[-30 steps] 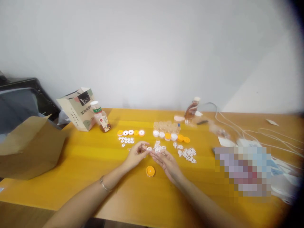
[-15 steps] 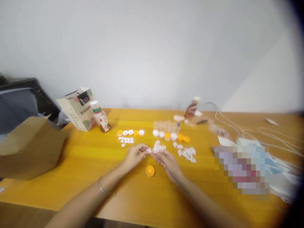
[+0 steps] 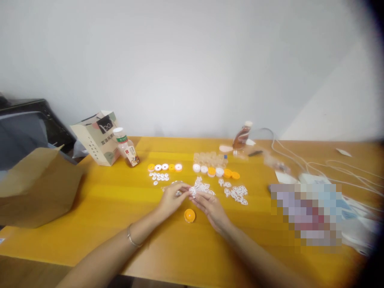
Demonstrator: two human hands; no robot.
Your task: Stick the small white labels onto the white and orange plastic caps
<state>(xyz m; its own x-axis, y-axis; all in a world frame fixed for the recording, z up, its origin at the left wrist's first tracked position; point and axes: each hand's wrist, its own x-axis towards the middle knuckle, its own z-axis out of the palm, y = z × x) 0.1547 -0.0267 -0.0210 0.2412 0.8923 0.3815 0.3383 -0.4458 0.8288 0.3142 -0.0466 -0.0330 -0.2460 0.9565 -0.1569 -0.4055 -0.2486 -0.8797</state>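
Observation:
Between the fingertips of both hands is a small white piece with holes [image 3: 193, 191]. My left hand [image 3: 172, 199] pinches it from the left, and my right hand [image 3: 211, 205] pinches it from the right. Just behind the fingers lies a pile of similar white pieces [image 3: 204, 186], partly hidden by my right hand. Nearer me, an orange round cap [image 3: 189, 216] rests on the table below the hands. More perforated white pieces [image 3: 239, 193] are spread to the right of my right hand.
Behind the hands run a left row of orange and white rings [image 3: 165, 167] and a right row of caps [image 3: 211, 172]. Small white discs [image 3: 159, 176] and clear containers [image 3: 210, 159] lie close by. Bottles [image 3: 127, 150], a paper bag [image 3: 100, 140], an open carton [image 3: 39, 184] and cables [image 3: 312, 164] surround them.
My hands have come closer together. The white piece that was at my left fingertips is now between the fingertips of both hands, turned differently. The orange cap has stayed put.

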